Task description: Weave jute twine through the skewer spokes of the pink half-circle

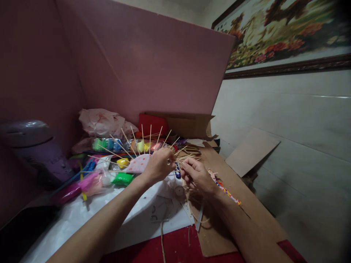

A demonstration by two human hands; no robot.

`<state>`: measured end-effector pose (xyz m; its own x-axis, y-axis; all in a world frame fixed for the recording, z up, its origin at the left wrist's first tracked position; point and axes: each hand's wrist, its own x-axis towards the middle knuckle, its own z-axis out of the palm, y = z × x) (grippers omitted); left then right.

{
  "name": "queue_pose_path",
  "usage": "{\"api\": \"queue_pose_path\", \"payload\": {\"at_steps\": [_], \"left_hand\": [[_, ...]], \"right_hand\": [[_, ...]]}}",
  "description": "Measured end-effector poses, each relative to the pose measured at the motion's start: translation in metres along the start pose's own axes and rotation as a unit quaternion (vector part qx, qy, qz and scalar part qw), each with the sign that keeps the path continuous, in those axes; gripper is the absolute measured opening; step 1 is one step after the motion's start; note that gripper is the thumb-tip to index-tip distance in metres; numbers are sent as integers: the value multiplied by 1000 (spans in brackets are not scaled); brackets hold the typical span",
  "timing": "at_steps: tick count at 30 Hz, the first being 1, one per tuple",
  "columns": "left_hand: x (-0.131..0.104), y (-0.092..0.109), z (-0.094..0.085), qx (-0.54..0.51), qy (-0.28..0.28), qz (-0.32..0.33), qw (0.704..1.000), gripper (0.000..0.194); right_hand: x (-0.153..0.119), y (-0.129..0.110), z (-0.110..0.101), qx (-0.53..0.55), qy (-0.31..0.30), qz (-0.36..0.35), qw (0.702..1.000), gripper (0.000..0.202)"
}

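Observation:
A pale pink half-round piece with red dots [139, 164] has thin wooden sticks [142, 137] spreading from its edge like a fan. My left hand [160, 164] is closed at the right side of this fan and covers part of it. To its right, my right hand [196, 176] has thumb and fingers pinched together; what lies between them is too small to make out. Behind the right hand is a loose bunch of thin sticks [190, 157]. A dark blue object [178, 171] lies between the two hands.
Bags of coloured clay, including a green pack [122, 179] and a pink pack [71, 189], lie left on white paper [128, 215]. Brown cardboard [219, 233] with a beaded strip [229, 194] is at right. A purple container [35, 153] stands far left; a pink panel [148, 62] rises behind.

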<state>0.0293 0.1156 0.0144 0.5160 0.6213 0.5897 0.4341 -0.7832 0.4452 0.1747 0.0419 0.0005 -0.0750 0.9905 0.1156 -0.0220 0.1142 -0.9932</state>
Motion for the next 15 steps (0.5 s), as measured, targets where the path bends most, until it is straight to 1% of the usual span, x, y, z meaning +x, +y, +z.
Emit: {"api": "queue_pose_path", "payload": {"at_steps": [1,3,5,6,8,11,15], "left_hand": [[0,-1,-1,-7,7,-9,1000,9],[1,0,-4,-68,10,-15,998,10],[1,5,-6,-139,-19,7,990,15],[0,7,-6,-150,-40,21,988,18],[-1,12,-5,-131,-72,35,988,18],[-2,13,-3,-90,-82,20,992,16],[0,0,-4,-132,-86,-3,988,14]], "right_hand": [[0,-1,0,10,2,5,1000,26],[-1,-3,0,16,7,3,1000,27],[-1,-4,0,-3,16,-12,1000,28],[-1,-4,-1,-17,24,-21,999,29],[0,-4,-1,-43,44,-37,997,28],[1,-5,-2,-73,71,-51,993,27],[0,-6,-1,-65,89,-42,993,26]]}}
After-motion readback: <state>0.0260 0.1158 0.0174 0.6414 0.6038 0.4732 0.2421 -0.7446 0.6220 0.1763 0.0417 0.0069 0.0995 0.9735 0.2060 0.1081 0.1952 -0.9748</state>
